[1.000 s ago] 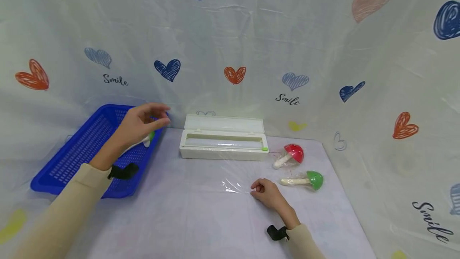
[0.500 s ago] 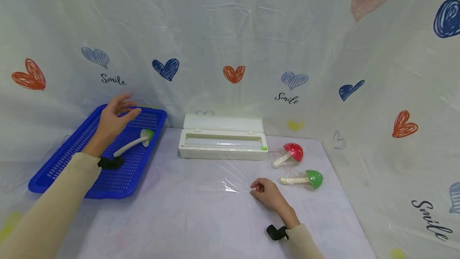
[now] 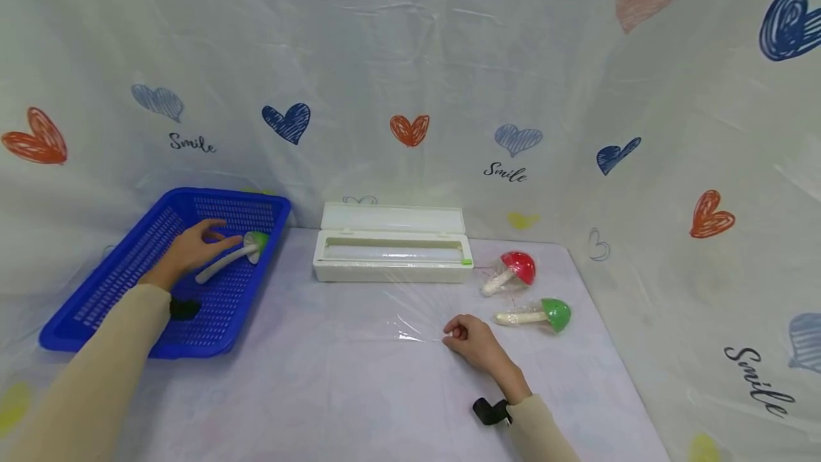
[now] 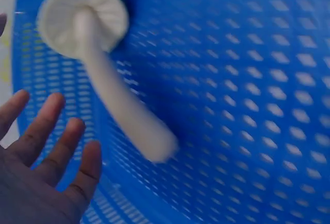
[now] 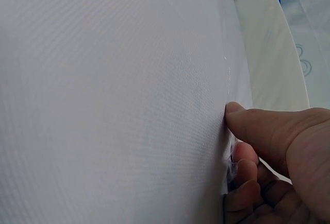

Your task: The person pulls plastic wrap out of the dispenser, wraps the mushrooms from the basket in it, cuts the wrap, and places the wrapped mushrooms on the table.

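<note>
My left hand (image 3: 186, 254) is over the blue basket (image 3: 259, 305), close to a toy mushroom (image 3: 224, 262) with a green cap and white stem. In the left wrist view the fingers (image 4: 69, 139) are spread, apart from the mushroom (image 4: 118, 100) that lies in the basket. With thumb and fingertips my right hand (image 3: 476, 344) pinches the edge of clear plastic wrap (image 3: 410, 323). The wrap stretches over the table from a white wrap dispenser (image 3: 391, 274), its lid raised. In the right wrist view the thumb (image 5: 258, 126) presses against curled fingers at the film's edge.
Right of the dispenser lie a red-capped mushroom (image 3: 518, 269) and a green-capped mushroom (image 3: 554, 314), both wrapped in film. A white curtain (image 3: 410, 55) printed with hearts stands behind the table (image 3: 385, 398).
My left hand has moved left and then down into the basket, towards the mushroom's stem. The right hand keeps its hold on the wrap. The head view has shifted slightly.
</note>
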`<state>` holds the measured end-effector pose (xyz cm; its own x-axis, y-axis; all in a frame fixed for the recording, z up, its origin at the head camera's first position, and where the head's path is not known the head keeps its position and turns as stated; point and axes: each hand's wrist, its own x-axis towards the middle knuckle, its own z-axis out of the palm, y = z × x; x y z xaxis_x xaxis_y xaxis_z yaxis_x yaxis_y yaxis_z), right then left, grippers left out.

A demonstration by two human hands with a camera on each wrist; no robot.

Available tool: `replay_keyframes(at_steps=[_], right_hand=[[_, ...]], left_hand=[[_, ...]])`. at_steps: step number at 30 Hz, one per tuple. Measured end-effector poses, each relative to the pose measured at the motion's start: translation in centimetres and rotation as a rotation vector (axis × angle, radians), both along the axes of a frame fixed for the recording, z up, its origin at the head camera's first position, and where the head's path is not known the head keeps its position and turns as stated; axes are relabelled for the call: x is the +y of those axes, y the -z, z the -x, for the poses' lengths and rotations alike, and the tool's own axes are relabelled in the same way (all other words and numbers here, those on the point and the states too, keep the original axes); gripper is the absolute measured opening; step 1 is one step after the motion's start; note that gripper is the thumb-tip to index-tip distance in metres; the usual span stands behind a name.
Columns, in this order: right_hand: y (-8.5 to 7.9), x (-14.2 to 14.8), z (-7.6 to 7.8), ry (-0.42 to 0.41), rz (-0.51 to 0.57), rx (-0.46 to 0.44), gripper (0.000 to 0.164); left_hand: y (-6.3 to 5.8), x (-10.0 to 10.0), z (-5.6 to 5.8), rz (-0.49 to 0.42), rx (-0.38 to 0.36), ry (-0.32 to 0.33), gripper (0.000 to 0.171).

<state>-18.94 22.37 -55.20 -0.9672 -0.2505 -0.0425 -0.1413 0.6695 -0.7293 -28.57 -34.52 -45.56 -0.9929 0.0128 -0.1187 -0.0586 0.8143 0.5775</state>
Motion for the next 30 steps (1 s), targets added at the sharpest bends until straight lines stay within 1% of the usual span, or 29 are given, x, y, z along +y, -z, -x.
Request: replay_keyframes(at_steps=[3,6,10,15,17,21,23,25,30], right_hand=[[0.0,0.0,0.0,-0.002,-0.007,0.0,0.01],[0.0,0.0,0.0,0.005,-0.015,-0.003,0.01],[0.0,0.0,-0.1,0.007,-0.014,-0.001,0.011],[0.0,-0.1,-0.1,0.009,-0.008,-0.005,0.012],[-0.1,-0.1,-0.1,0.013,-0.009,-0.004,0.012],[-0.2,-0.2,-0.2,0.016,-0.003,-0.003,0.012],[-0.2,-0.1,-0.2,0.017,0.0,-0.005,0.012],[-0.2,-0.1,-0.2,0.018,0.001,-0.01,0.012],[-0.1,0.0,-0.4,0.022,-0.004,-0.023,0.019]], left_hand=[[0.9,-0.5,-0.2,0.048,-0.06,0.022,0.091],[1.7,-0.7,-0.3,0.062,-0.082,0.031,0.089],[2.3,-0.6,-0.2,0.074,-0.066,0.044,0.08],[2.5,-0.6,-0.2,0.093,-0.02,0.053,0.052],[2.4,-0.6,-0.1,0.098,-0.003,0.049,0.044],[2.1,-0.6,-0.2,0.108,0.018,0.047,0.037],[1.6,-0.7,-0.3,0.116,0.029,0.052,0.036],[1.0,-0.7,-0.5,0.128,0.048,0.052,0.036],[-0.8,-0.7,-1.6,0.138,0.103,0.012,0.039]])
